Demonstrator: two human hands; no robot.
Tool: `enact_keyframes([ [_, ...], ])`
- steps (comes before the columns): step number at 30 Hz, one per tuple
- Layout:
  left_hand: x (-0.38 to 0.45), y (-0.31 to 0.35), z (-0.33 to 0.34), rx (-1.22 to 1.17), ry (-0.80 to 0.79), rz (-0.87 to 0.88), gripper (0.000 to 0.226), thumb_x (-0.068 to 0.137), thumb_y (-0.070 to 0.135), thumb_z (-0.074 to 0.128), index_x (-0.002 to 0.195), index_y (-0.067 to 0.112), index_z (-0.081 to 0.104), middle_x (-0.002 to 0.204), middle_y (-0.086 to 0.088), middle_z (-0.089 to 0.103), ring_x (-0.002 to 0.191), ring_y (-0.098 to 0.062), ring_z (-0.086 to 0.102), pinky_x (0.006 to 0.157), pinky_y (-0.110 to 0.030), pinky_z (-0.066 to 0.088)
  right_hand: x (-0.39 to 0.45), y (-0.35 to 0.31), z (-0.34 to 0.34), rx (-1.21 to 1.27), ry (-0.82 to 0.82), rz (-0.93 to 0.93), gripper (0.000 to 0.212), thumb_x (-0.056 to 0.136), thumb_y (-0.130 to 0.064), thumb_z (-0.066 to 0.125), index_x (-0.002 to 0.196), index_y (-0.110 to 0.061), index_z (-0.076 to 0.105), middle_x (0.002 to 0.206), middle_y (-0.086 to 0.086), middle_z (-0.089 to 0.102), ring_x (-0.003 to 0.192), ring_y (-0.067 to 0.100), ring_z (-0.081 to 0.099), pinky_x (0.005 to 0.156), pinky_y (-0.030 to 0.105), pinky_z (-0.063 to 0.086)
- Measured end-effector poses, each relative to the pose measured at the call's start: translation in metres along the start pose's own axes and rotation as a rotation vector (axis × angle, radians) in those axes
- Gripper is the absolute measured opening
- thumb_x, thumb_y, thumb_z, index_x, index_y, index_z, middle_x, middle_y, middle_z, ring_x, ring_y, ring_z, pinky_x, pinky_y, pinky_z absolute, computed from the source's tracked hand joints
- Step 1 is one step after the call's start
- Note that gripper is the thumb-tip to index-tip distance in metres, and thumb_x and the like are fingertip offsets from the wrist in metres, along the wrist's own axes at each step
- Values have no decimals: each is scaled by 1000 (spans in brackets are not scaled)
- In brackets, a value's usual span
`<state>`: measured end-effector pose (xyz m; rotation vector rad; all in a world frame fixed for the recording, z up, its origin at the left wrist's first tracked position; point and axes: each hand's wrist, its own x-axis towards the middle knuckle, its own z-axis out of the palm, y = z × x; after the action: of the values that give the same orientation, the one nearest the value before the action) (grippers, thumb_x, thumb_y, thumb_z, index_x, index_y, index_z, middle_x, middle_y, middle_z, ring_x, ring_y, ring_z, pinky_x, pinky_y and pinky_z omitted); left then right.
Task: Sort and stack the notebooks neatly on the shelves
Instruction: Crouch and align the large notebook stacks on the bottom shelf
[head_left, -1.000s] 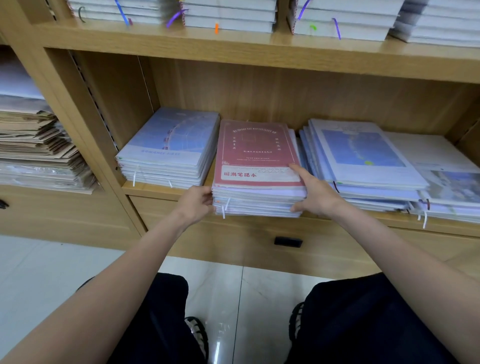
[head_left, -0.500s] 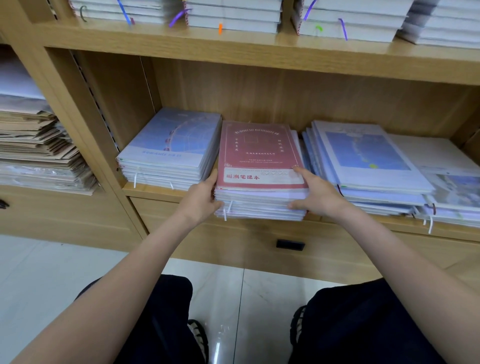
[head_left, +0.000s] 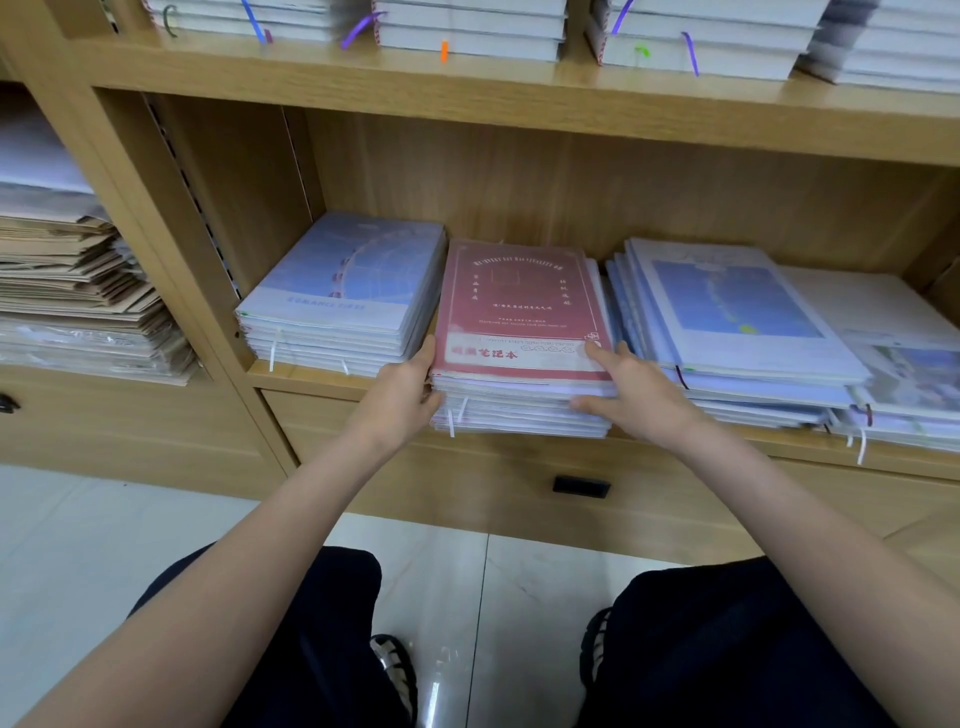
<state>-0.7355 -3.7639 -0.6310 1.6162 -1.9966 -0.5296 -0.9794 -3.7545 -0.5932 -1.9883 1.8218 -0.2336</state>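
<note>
A stack of notebooks topped by a red cover (head_left: 519, 306) lies in the middle of the lower wooden shelf (head_left: 306, 373), its front edge overhanging the shelf a little. My left hand (head_left: 402, 400) grips the stack's front left corner, thumb up along its side. My right hand (head_left: 639, 400) holds the front right corner, index finger on the red cover and thumb against the front edge. A neat pile of pale blue notebooks (head_left: 348, 280) sits just left of it. A looser, fanned pile of blue notebooks (head_left: 727, 306) lies to the right.
More notebooks (head_left: 904, 364) lie at the far right of the same shelf. White stacks with coloured ribbons (head_left: 467, 26) fill the upper shelf. Brown paper piles (head_left: 78, 291) sit in the left bay. A drawer with a black handle (head_left: 581, 486) is below; my knees are above a tiled floor.
My left hand has moved from the stack's front edge up round its left corner. My right thumb has come down onto the front edge. The stack has shifted slightly back.
</note>
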Motion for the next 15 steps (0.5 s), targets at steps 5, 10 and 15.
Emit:
enact_keyframes([
  [5,-1,4,-2,-29,3,-10,62,92,8,54,146,6,24,106,-15,66,97,-29,62,89,-34,48,-6,0,-3,-62,43,-37,69,91,-39,55,149,-20,22,155,18,16,143,29,17,112,37,23],
  [10,2,0,-1,-89,-42,-51,65,90,10,58,146,7,25,117,-14,63,107,-27,60,97,-35,45,-13,-4,-3,-110,147,-57,63,88,-38,60,142,-14,39,143,16,42,128,28,44,103,31,34],
  [15,3,-2,-6,-226,-87,-64,60,91,11,58,144,8,30,136,-7,51,126,-20,48,109,-33,36,-13,1,-4,81,163,-22,69,80,-34,70,140,-14,43,139,8,49,125,24,47,101,27,35],
])
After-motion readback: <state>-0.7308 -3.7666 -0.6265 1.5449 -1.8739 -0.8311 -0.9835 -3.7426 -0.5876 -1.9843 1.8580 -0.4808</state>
